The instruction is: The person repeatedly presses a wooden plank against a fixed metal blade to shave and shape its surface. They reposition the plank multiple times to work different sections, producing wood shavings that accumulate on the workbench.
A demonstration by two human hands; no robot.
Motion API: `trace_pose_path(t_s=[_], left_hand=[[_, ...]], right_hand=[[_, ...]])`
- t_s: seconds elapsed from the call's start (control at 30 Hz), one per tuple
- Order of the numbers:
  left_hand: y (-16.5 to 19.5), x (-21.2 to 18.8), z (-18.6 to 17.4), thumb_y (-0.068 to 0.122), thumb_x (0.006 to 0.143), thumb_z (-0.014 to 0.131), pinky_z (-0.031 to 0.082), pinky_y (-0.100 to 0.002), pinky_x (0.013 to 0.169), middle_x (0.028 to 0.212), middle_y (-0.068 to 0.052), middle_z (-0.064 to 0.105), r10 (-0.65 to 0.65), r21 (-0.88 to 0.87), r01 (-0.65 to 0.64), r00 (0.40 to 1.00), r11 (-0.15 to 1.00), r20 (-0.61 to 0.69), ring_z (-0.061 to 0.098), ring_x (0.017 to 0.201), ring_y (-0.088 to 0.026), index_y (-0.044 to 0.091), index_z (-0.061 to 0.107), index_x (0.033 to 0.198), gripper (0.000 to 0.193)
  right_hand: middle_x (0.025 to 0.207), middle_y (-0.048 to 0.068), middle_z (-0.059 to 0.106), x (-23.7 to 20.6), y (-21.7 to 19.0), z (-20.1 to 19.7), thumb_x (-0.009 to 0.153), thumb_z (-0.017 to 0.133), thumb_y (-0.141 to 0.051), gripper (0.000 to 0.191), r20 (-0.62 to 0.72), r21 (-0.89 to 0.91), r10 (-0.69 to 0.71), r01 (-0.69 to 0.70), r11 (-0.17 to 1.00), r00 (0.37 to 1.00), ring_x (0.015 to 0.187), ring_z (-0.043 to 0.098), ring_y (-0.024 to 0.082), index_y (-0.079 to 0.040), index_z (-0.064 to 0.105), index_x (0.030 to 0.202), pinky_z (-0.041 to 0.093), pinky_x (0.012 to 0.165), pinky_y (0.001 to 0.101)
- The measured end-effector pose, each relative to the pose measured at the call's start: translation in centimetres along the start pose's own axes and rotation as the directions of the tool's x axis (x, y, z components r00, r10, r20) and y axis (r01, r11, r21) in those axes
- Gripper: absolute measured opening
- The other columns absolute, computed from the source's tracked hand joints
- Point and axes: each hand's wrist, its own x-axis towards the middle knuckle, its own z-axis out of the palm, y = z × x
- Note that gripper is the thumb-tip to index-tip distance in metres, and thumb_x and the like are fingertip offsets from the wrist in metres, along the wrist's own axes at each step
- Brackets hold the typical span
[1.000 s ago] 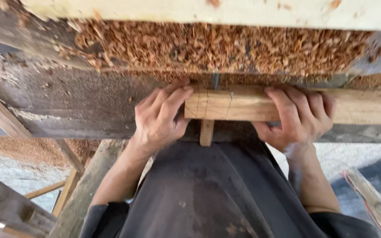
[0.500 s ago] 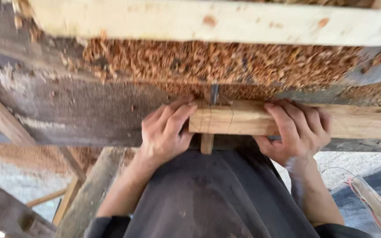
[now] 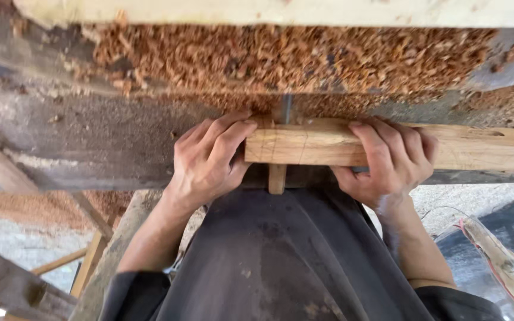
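Wood shavings (image 3: 281,56), reddish-brown and heaped thick, cover the far part of a rough grey bench (image 3: 90,137), with a pale plank (image 3: 281,10) lying beyond them along the top edge. Nearer, a long wooden bar (image 3: 328,145) lies crosswise on the bench, pale brown with pencil lines on its end. The left hand (image 3: 209,160) is at the bar's left end, its fingers (image 3: 230,134) curled closed over the top corner and the thumb underneath. The right hand (image 3: 391,160) grips the bar further along, fingers (image 3: 382,142) wrapped over its top face and closed around it. Between the two hands a small wooden peg (image 3: 277,178) sticks out below the bar toward the person, and a thin dark metal blade (image 3: 287,107) rises just above the bar into the shavings. Below the hands is the person's dark garment (image 3: 287,261).
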Motion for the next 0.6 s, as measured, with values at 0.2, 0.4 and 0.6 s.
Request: trace_pose_path(t_s=[0.2,0.4,0.6], left_hand=[[-0.8,-0.1,0.7,-0.006,0.080,0.075,0.060,-0.032,0.079,0.126,-0.013,0.070,0.031,0.031,-0.029,0.998,0.999,-0.054,0.072,0.096,-0.021,0.005,0.053,0.132,0.058],[-0.6,-1.7,1.8,-0.001,0.072,0.078,0.062,-0.038,0.085,0.117,-0.011,0.070,0.023,0.067,-0.020,0.999,0.998,-0.037,0.073,0.100,-0.027,0.008,0.058,0.124,0.057],[-0.3,-3.0,1.9,0.003,0.084,0.085,0.060,-0.041,0.098,0.129,-0.011,0.071,-0.014,0.051,0.015,1.000,0.999,-0.023,0.071,0.115,-0.031,0.007,0.058,0.134,0.057]], right_hand=[[0.110,0.007,0.074,-0.2,0.5,0.4,0.092,0.081,-0.032,0.034,-0.044,-0.026,-0.007,0.006,1.000,0.999,0.099,0.068,0.027,-0.011,0.071,0.117,0.045,0.097,0.0437],[0.104,0.008,0.074,0.6,-0.6,-0.5,0.090,0.082,-0.029,0.032,-0.043,0.020,-0.016,0.017,1.000,0.999,0.091,0.066,0.026,-0.010,0.071,0.113,0.048,0.090,0.0429],[0.095,0.009,0.068,0.2,-0.7,-1.3,0.085,0.080,-0.025,0.028,0.044,-0.036,-0.051,0.053,0.998,0.998,0.087,0.060,0.031,-0.015,0.073,0.109,0.045,0.086,0.0450]])
